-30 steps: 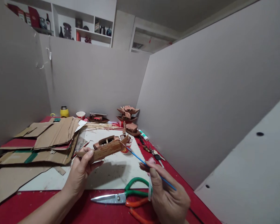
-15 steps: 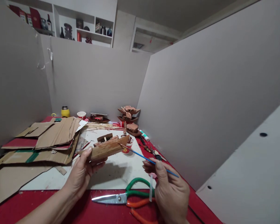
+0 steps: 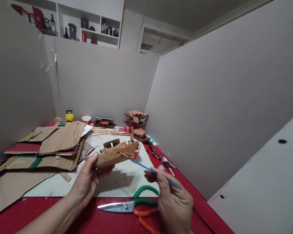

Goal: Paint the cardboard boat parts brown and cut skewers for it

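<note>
My left hand (image 3: pixel 87 182) grips a small brown cardboard model boat (image 3: pixel 116 154) by its near end and holds it up over the white work sheet (image 3: pixel 122 182). My right hand (image 3: pixel 172 198) is pinched shut on a thin blue-handled paintbrush (image 3: pixel 151 169). The brush tip touches the side of the boat. A small red and white paint cup (image 3: pixel 136 152) stands just behind the boat's far end, partly hidden by it.
Green-handled scissors (image 3: pixel 129 204) and orange-handled pliers (image 3: pixel 146 222) lie on the red table by my right hand. Cardboard sheets (image 3: pixel 58 141) are piled at the left. Thin sticks (image 3: pixel 107 131), finished model boats (image 3: pixel 136 122), a glue tube (image 3: pixel 152 141), cups and grey partition walls stand beyond.
The brush tip has slid leftward along the boat's side. My left hand has shifted the boat slightly right and turned its side more toward me. My right hand moved a little left.
</note>
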Motion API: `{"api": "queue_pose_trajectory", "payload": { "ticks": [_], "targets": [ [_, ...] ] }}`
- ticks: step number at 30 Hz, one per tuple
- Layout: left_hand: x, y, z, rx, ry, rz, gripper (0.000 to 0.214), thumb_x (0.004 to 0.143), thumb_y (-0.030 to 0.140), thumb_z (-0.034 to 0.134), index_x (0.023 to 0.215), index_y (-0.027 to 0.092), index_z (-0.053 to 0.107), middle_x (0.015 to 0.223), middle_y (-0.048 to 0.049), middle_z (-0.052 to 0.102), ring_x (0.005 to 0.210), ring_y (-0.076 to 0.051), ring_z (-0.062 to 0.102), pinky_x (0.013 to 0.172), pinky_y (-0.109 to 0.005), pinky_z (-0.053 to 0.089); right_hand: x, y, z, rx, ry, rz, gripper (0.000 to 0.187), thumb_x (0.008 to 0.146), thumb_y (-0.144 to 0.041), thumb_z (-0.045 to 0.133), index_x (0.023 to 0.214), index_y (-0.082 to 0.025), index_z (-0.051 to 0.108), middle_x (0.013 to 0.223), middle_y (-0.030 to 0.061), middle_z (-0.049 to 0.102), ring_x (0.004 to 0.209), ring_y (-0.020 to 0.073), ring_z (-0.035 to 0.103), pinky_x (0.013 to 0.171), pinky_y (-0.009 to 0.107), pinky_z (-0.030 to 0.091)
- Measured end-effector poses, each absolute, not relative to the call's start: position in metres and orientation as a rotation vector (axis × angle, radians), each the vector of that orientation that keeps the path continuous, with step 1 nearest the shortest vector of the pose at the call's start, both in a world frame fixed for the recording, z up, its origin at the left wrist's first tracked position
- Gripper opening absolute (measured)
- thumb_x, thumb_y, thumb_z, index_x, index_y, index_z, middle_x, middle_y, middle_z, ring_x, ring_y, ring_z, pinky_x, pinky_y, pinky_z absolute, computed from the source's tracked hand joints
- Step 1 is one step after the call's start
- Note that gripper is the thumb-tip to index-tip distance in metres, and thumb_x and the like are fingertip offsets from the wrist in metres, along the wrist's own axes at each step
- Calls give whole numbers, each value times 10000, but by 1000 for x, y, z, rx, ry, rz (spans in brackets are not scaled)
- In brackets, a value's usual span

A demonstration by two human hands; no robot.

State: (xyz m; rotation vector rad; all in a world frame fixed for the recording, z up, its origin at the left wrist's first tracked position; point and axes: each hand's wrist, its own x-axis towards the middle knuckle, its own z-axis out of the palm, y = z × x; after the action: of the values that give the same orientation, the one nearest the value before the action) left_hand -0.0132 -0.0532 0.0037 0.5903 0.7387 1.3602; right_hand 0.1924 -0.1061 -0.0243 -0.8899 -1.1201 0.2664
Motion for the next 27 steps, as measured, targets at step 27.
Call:
{"api": "queue_pose_trajectory", "payload": {
  "ticks": [27],
  "targets": [
    [-11,-57,8,601,701,1328,300,903,296,632,1155,140,679,1043,-135,794,856,-281,780,731,-380,657,164,-88,-18,-922,-781,840,408,690,-547,854,619,-155,769,538,60,734,462,153,674,479,227,563]
  ]
}}
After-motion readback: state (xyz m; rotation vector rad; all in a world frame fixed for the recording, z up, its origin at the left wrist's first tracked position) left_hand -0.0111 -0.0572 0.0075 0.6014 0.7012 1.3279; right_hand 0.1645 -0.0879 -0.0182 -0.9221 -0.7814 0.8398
